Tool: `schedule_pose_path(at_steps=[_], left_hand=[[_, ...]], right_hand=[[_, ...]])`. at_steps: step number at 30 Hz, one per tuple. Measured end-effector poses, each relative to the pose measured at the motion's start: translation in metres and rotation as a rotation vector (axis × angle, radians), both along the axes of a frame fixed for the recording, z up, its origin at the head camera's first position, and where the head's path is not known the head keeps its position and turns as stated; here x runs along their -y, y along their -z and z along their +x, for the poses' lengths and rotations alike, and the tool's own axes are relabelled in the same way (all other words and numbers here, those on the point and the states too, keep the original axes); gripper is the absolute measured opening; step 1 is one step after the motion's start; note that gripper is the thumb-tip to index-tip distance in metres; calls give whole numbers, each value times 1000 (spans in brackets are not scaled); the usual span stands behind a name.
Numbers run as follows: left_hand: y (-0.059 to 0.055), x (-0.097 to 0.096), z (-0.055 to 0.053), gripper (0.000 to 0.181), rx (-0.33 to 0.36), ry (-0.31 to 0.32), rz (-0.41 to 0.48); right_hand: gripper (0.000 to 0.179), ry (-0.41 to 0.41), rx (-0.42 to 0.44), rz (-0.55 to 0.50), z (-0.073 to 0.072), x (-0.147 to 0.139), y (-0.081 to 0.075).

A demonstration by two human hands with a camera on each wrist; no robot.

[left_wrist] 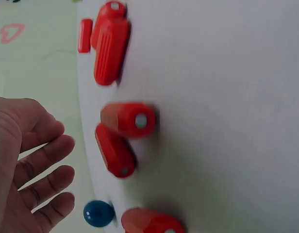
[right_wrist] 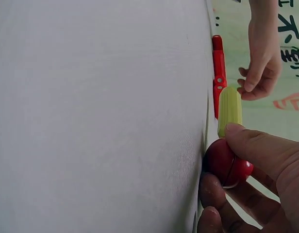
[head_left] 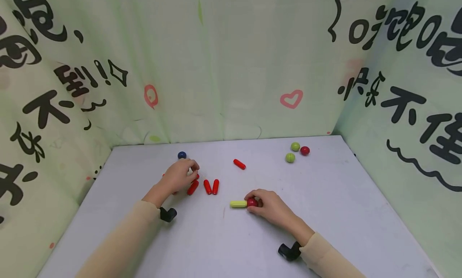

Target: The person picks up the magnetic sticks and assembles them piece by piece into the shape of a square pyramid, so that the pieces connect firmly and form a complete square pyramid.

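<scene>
My right hand [head_left: 268, 205] holds a red ball [head_left: 252, 202] between thumb and fingers, low over the table. A yellow-green ribbed rod [head_left: 238, 204] lies end-on against the ball, pointing left, and the thumb tip overlaps its near end in the right wrist view. My left hand [head_left: 178, 175] hovers over a group of red rods [left_wrist: 127, 119], fingers loosely curved with nothing in them. Some of these rods show a round grey spot on the end. Just beyond the left hand sits a dark blue ball [head_left: 182, 155].
Two red rods [head_left: 215, 187] lie side by side right of the left hand, and another red rod [head_left: 239, 164] lies farther back. At the back right, two green balls [head_left: 290, 157] stand near a second red ball [head_left: 304, 151]. Printed curtains [head_left: 223, 69] enclose the white table [head_left: 216, 246].
</scene>
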State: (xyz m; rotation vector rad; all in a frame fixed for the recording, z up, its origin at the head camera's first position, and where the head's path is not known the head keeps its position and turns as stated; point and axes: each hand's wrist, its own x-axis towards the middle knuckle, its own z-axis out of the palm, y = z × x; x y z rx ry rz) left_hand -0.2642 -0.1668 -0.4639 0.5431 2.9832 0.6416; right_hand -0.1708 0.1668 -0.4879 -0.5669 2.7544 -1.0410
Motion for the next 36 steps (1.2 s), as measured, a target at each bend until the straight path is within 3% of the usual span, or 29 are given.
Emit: schedule_pose_path(at_steps=[5, 14, 18, 26, 36], left_hand=[[-3, 12, -14, 24, -1, -38, -33], [-7, 24, -40, 30, -28, -114, 17], [-5, 27, -44, 36, 17, -163, 64], [11, 27, -48, 44, 77, -235, 128], [19, 12, -48, 38, 75, -313, 179]], right_hand=[[24, -7, 7, 4, 0, 0, 3], [24, 29, 5, -3, 1, -4, -3], [24, 23, 15, -5, 1, -2, -3], [24, 18, 17, -9, 0, 0, 0], [25, 17, 11, 3, 0, 0, -1]])
